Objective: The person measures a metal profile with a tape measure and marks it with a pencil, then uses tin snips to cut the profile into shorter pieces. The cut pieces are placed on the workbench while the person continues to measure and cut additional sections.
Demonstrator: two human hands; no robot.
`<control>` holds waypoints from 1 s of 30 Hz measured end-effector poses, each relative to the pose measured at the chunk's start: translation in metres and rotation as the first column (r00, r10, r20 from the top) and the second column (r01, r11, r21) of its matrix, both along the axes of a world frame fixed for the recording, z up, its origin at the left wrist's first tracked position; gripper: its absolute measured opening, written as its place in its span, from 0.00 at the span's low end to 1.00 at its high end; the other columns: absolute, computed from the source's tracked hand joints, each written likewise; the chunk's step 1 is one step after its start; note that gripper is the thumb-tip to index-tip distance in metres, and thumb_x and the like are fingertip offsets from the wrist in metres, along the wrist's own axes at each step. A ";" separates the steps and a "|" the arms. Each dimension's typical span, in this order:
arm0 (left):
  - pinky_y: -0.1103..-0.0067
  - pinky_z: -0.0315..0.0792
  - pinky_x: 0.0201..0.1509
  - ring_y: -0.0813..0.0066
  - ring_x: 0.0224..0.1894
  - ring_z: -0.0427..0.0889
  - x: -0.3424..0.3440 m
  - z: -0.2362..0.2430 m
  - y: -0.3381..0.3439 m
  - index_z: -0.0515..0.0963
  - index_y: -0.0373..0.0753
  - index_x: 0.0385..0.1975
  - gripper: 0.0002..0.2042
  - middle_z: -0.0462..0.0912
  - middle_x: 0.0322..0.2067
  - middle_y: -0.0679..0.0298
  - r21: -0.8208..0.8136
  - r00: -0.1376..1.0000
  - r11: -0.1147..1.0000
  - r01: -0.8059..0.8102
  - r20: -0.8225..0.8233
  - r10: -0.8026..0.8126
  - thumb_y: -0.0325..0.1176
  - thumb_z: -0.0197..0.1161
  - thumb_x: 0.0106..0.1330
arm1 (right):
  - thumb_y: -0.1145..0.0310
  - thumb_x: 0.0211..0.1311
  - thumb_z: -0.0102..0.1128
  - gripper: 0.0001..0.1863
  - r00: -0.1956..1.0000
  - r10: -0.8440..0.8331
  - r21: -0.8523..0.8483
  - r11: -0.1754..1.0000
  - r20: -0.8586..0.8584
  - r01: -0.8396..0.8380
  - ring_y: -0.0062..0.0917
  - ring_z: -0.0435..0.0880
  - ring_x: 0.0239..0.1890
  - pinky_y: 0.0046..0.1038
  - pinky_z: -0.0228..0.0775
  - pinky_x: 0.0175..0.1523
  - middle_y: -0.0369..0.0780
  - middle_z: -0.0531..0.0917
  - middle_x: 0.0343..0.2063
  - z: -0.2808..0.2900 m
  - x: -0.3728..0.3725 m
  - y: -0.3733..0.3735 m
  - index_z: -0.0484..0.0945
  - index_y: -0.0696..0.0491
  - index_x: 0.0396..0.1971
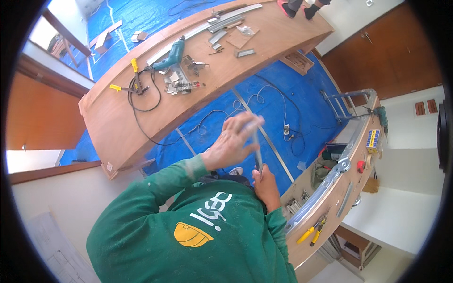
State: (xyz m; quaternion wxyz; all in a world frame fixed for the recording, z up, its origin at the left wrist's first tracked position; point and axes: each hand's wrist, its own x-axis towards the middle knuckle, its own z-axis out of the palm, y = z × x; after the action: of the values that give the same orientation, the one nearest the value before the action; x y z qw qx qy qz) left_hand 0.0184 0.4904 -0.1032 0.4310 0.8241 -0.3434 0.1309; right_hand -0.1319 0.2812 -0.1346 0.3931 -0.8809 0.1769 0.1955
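My right hand (266, 187) is closed around the lower end of a narrow grey metal strip (257, 152), which points upward in front of my body. Beside the strip's upper part, my left hand (232, 140) is lifted and blurred by motion. Its fingers look stretched out with the thumb apart, and nothing shows in its palm. Whether those fingertips touch the strip I cannot tell. Both arms are in green sleeves.
A long wooden panel (113, 115) ahead bears a teal power drill (173, 54), yellow-handled clamps (136, 78) and metal offcuts (226, 28). Cables (255, 96) cross the blue floor sheet (222, 120). Yellow-handled pliers (311, 231) lie on the bench at right. Another person's feet (297, 10) show at the top.
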 end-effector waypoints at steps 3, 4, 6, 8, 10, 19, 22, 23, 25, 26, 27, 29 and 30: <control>0.49 0.64 0.83 0.47 0.77 0.75 -0.027 0.008 0.032 0.76 0.40 0.76 0.33 0.82 0.66 0.50 0.316 0.971 0.920 0.232 -0.015 -0.239 0.51 0.72 0.77 | 0.71 0.79 0.58 0.10 0.848 0.480 -0.350 0.852 0.224 -0.389 0.49 0.90 0.51 0.50 0.80 0.52 0.48 0.89 0.43 0.011 0.007 -0.001 0.79 0.54 0.55; 0.48 0.63 0.84 0.48 0.77 0.75 -0.039 0.009 0.037 0.78 0.41 0.74 0.31 0.84 0.64 0.51 0.408 0.961 0.873 0.266 -0.040 -0.274 0.52 0.70 0.78 | 0.71 0.78 0.59 0.10 0.817 0.546 -0.377 0.807 0.183 -0.455 0.48 0.89 0.53 0.51 0.79 0.53 0.48 0.88 0.44 0.025 0.013 0.004 0.79 0.53 0.55; 0.51 0.74 0.75 0.46 0.68 0.82 -0.050 0.003 0.042 0.82 0.39 0.67 0.27 0.86 0.58 0.50 0.482 0.908 0.777 0.406 -0.310 -0.282 0.55 0.64 0.82 | 0.72 0.76 0.60 0.12 0.744 0.659 -0.424 0.708 0.108 -0.565 0.48 0.88 0.56 0.52 0.78 0.55 0.48 0.87 0.46 0.052 0.025 0.016 0.79 0.52 0.55; 0.54 0.81 0.69 0.44 0.63 0.85 -0.055 0.015 0.043 0.83 0.37 0.64 0.27 0.86 0.57 0.50 0.413 0.746 0.713 0.567 -0.625 -0.231 0.55 0.62 0.83 | 0.71 0.76 0.62 0.15 0.701 0.712 -0.425 0.646 0.035 -0.634 0.48 0.88 0.56 0.52 0.78 0.57 0.48 0.88 0.48 0.055 0.030 0.011 0.79 0.52 0.59; 0.56 0.84 0.63 0.44 0.58 0.87 -0.072 -0.014 0.048 0.83 0.36 0.62 0.25 0.86 0.56 0.49 0.410 0.796 0.744 0.528 -0.544 -0.265 0.54 0.60 0.85 | 0.70 0.75 0.66 0.19 0.686 0.710 -0.483 0.661 0.157 -0.574 0.48 0.88 0.55 0.51 0.78 0.58 0.47 0.88 0.49 0.066 0.026 0.009 0.79 0.52 0.63; 0.50 0.84 0.50 0.42 0.47 0.90 -0.149 -0.086 0.074 0.83 0.41 0.53 0.16 0.87 0.45 0.51 0.648 0.829 0.699 0.302 -0.541 0.143 0.46 0.54 0.88 | 0.69 0.69 0.70 0.19 0.234 0.354 -0.070 0.669 0.905 -0.740 0.35 0.93 0.47 0.42 0.84 0.54 0.43 0.93 0.49 0.298 -0.050 -0.038 0.88 0.53 0.58; 0.44 0.83 0.46 0.36 0.41 0.91 -0.152 -0.058 0.058 0.81 0.40 0.56 0.19 0.91 0.44 0.41 0.620 0.758 0.726 0.299 -0.616 0.215 0.50 0.54 0.88 | 0.67 0.76 0.67 0.13 0.327 0.222 0.066 0.729 0.919 -0.682 0.32 0.88 0.40 0.35 0.81 0.50 0.40 0.89 0.41 0.320 -0.078 -0.037 0.89 0.55 0.54; 0.42 0.81 0.45 0.37 0.41 0.91 -0.160 -0.084 0.070 0.81 0.41 0.56 0.17 0.91 0.42 0.44 0.663 0.817 0.680 0.314 -0.553 0.162 0.48 0.55 0.88 | 0.67 0.77 0.66 0.13 0.322 0.213 0.071 0.726 0.922 -0.684 0.31 0.88 0.40 0.34 0.81 0.50 0.39 0.89 0.41 0.319 -0.079 -0.038 0.89 0.55 0.54; 0.42 0.80 0.45 0.35 0.41 0.90 -0.160 -0.063 0.054 0.80 0.41 0.56 0.15 0.91 0.39 0.47 0.596 0.819 0.731 0.332 -0.567 0.090 0.46 0.54 0.89 | 0.68 0.75 0.63 0.15 0.302 0.237 0.029 0.740 0.923 -0.672 0.29 0.90 0.41 0.37 0.83 0.51 0.38 0.90 0.43 0.308 -0.078 -0.046 0.88 0.54 0.57; 0.42 0.79 0.44 0.33 0.42 0.90 -0.165 -0.072 0.055 0.80 0.40 0.56 0.13 0.91 0.36 0.50 0.554 0.826 0.767 0.325 -0.561 0.055 0.41 0.56 0.88 | 0.68 0.74 0.62 0.20 0.302 0.308 -0.028 0.741 0.902 -0.671 0.31 0.91 0.48 0.42 0.84 0.55 0.41 0.90 0.47 0.300 -0.080 -0.058 0.85 0.52 0.63; 0.46 0.81 0.46 0.34 0.44 0.91 -0.163 -0.055 0.039 0.81 0.38 0.58 0.18 0.92 0.39 0.47 0.538 0.638 0.812 0.225 -0.712 0.295 0.46 0.65 0.82 | 0.68 0.72 0.60 0.26 0.301 0.378 -0.091 0.741 0.875 -0.666 0.33 0.92 0.55 0.46 0.84 0.60 0.44 0.90 0.50 0.289 -0.083 -0.069 0.82 0.50 0.69; 0.49 0.82 0.48 0.35 0.46 0.92 -0.165 -0.050 0.030 0.81 0.36 0.60 0.25 0.92 0.41 0.44 0.546 0.683 0.810 0.214 -0.677 0.276 0.50 0.72 0.75 | 0.65 0.76 0.63 0.23 0.521 0.431 -0.114 0.839 0.737 -0.532 0.38 0.91 0.53 0.44 0.83 0.59 0.45 0.89 0.50 0.267 -0.091 -0.104 0.82 0.53 0.67; 0.51 0.83 0.49 0.36 0.47 0.92 -0.173 -0.048 0.026 0.81 0.36 0.62 0.29 0.93 0.41 0.43 0.560 0.688 0.812 0.166 -0.655 0.311 0.52 0.76 0.72 | 0.64 0.78 0.65 0.23 0.608 0.390 -0.104 0.887 0.692 -0.450 0.41 0.91 0.53 0.44 0.83 0.59 0.47 0.89 0.50 0.246 -0.091 -0.127 0.81 0.54 0.67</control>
State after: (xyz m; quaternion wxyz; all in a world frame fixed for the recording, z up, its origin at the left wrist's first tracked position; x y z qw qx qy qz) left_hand -0.1542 0.5167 -0.1509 0.2526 0.9114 -0.1337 -0.2961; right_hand -0.2232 0.1537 0.1112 0.4081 -0.8881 -0.2037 -0.0566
